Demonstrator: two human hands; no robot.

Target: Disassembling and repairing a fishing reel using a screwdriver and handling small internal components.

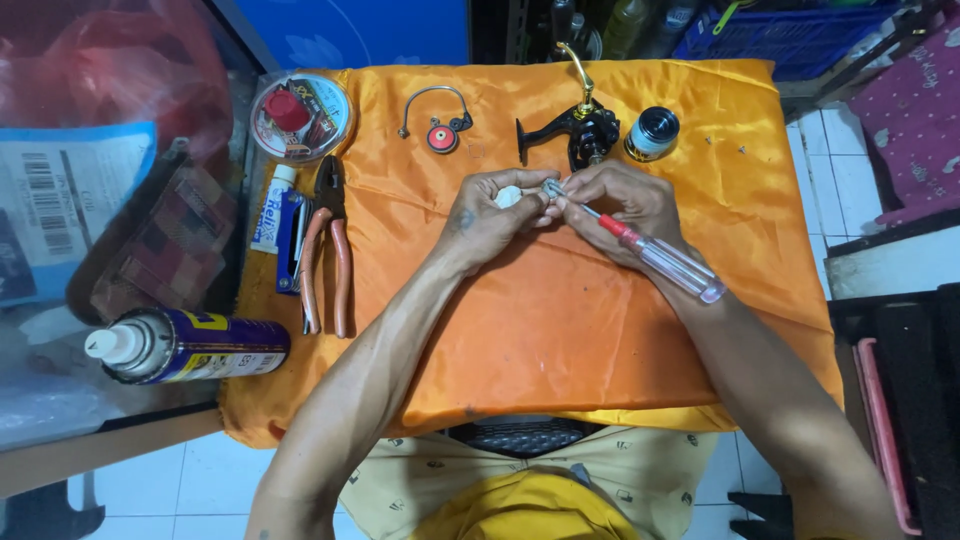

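My left hand (487,213) pinches a small white and metal reel part (512,196) over the orange cloth (560,330). Against it, my right hand (625,205) holds a screwdriver (660,256) with a red collar and a clear handle; its tip meets the part between my fingers. Just beyond my hands stands a black fishing reel body (580,130) with a gold handle arm. A black spool (652,133) sits to its right, and a wire bail arm with a red roller (438,125) lies to its left.
Red-handled pliers (328,250), a small glue tube (272,208) and a round clear line case (300,115) lie at the cloth's left edge. A blue spray can (190,345) lies on the glass counter. Two tiny screws (725,145) rest at far right. White tiled floor lies beyond.
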